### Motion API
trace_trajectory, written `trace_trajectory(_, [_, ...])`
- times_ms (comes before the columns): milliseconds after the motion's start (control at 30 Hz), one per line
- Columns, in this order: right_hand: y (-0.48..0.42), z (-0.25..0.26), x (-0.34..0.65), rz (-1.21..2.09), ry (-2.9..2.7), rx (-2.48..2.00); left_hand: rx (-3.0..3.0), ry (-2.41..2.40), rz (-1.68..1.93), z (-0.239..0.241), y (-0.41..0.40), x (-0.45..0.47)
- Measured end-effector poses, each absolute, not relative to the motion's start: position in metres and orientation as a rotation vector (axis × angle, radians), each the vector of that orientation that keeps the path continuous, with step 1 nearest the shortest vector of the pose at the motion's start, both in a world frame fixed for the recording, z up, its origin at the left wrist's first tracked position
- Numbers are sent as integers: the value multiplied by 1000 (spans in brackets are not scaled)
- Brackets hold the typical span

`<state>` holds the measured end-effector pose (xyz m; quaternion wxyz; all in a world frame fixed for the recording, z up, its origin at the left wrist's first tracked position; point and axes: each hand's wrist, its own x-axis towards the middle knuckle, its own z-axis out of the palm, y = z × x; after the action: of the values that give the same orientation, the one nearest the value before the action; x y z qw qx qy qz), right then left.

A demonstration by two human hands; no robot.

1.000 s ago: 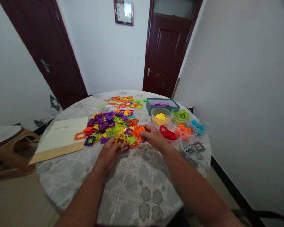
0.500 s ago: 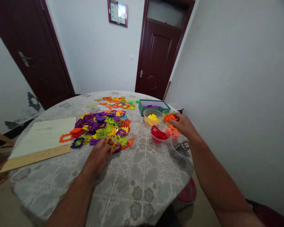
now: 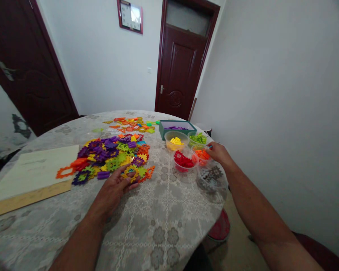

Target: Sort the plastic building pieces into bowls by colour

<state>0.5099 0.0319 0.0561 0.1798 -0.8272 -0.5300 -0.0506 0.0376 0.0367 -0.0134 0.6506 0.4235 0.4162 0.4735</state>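
Observation:
My left hand (image 3: 114, 190) holds a yellow gear-shaped plastic piece (image 3: 131, 172) between thumb and fingers, at the near edge of a heap of mixed toy building pieces (image 3: 104, 150). At the right, my right hand (image 3: 220, 155) is by the rim of a clear tub of orange pieces (image 3: 202, 154). Its fingers are pinched, with a small bluish bit at the tips that is too small to name. Around it stand tubs with red pieces (image 3: 183, 160), yellow pieces (image 3: 176, 141), green pieces (image 3: 198, 138) and grey pieces (image 3: 211, 177).
A green box (image 3: 162, 131) with purple pieces stands behind the tubs. More scattered pieces (image 3: 132, 124) lie at the back. A paper sheet (image 3: 36, 165) with a tan strip lies left on the patterned tablecloth (image 3: 147, 218). A red stool (image 3: 220, 226) is below the table edge.
The orange pieces my right hand held above the tubs have left it; the hand is now lower, by the orange tub. My left hand keeps the yellow piece. The view has shifted right.

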Motion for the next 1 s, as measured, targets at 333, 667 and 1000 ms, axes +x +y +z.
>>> trace_trajectory(333, [-1, 74, 390, 78, -1781, -1704, 1048, 945, 1002, -10, 29, 39])
trace_trajectory(667, [-11, 31, 239, 628, -1928, -1340, 1270, 902, 853, 0, 23, 34])
trace_trajectory(1000, [-4, 49, 301, 672, -1864, -1411, 1269, 1048, 1102, -8, 32, 30])
